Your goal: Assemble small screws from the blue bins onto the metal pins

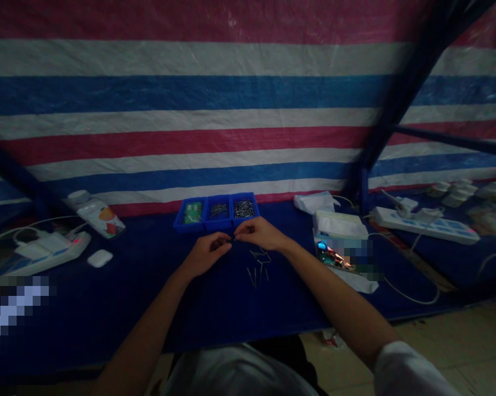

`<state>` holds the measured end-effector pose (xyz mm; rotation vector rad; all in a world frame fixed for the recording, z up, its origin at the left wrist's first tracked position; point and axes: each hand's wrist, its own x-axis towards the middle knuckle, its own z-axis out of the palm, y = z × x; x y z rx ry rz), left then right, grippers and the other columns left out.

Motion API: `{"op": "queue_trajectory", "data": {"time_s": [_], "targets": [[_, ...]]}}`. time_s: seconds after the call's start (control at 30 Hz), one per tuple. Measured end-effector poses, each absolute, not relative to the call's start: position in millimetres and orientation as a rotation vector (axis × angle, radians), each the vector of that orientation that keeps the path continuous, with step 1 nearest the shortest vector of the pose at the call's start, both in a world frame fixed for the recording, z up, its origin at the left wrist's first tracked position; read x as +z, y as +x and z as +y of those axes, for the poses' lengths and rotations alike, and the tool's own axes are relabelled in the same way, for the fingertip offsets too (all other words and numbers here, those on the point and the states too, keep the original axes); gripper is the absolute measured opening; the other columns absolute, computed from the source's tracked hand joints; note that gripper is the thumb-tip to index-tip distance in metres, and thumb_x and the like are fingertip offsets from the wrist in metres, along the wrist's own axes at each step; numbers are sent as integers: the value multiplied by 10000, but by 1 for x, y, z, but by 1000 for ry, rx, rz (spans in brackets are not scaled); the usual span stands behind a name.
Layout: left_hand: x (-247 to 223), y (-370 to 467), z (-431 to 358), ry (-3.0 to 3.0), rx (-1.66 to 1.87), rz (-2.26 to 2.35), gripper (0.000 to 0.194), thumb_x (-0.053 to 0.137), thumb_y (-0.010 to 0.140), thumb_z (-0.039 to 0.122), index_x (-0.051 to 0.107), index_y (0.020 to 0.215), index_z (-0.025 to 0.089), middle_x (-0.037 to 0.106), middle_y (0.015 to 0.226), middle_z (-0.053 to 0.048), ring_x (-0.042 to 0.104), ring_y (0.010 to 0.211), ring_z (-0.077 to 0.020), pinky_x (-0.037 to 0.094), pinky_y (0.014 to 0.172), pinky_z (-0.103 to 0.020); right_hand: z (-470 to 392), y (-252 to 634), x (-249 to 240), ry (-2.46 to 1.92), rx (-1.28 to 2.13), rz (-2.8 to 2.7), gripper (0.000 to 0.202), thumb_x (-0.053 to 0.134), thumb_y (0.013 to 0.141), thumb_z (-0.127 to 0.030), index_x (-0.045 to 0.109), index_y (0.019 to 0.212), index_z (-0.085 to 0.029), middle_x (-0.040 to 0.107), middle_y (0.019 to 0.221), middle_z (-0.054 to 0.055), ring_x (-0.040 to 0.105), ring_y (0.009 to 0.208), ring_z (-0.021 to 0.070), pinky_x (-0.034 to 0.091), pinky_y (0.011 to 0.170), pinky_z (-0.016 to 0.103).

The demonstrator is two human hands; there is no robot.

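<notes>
My left hand point(209, 252) and my right hand point(259, 233) nearly meet over the blue table, just in front of three joined blue bins. Both are closed in a pinch around something small and dark between the fingertips, too small to make out. Green packets lie in the left bin point(177, 221); small metal parts fill the middle bin point(207, 221) and the right bin point(255, 204). Several thin metal pieces point(254, 276) are scattered on the table, nearer to me and right of my hands.
Left are a bottle point(97, 214), a white case point(100, 258) and a power strip point(77, 247). Right are a tissue pack point(339, 224), a lit phone point(334, 256), cables and another power strip point(437, 225). A striped sheet point(215, 132) hangs behind the blue table point(219, 319).
</notes>
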<state>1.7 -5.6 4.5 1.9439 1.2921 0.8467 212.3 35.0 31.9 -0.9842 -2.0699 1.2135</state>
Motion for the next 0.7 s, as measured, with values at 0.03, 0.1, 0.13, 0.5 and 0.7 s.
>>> {"op": "queue_trajectory", "data": {"time_s": [0.03, 0.1, 0.13, 0.5, 0.7], "targets": [[5, 2, -6, 1951, 835, 1278, 345, 570, 838, 449, 663, 1026, 175, 669, 799, -26, 594, 684, -172, 448, 629, -276, 35, 210, 31, -990, 1261, -1990, 160, 638, 781, -285, 685, 851, -149, 691, 790, 25, 597, 702, 111, 454, 673, 247], [6, 2, -6, 1952, 852, 1273, 342, 530, 860, 449, 666, 1016, 176, 670, 815, -30, 592, 696, -173, 451, 647, -283, 35, 208, 29, -1059, 1309, -1902, 202, 635, 797, -342, 642, 734, -150, 642, 684, 4, 551, 620, 96, 423, 609, 232], [7, 2, -6, 1944, 880, 1281, 346, 499, 875, 449, 668, 1008, 178, 672, 825, -33, 593, 708, -175, 454, 662, -287, 36, 207, 28, -1111, 1324, -1894, 251, 623, 809, -363, 611, 674, -152, 604, 626, -10, 514, 570, 86, 397, 571, 225], [5, -4, -1, 1857, 1059, 1383, 377, 436, 905, 460, 675, 942, 171, 654, 779, -30, 579, 669, -164, 448, 636, -273, 34, 192, 27, -1201, 1102, -1923, 332, 507, 890, -430, 620, 1064, -171, 679, 902, 59, 579, 660, 113, 424, 611, 240], [4, -4, -1, 1934, 1029, 1445, 352, 491, 879, 468, 684, 891, 174, 657, 756, -21, 587, 680, -170, 438, 629, -264, 24, 218, 38, -1486, 502, -2502, 264, 620, 753, -389, 664, 961, -232, 699, 923, 31, 632, 829, 192, 420, 687, 280]]}}
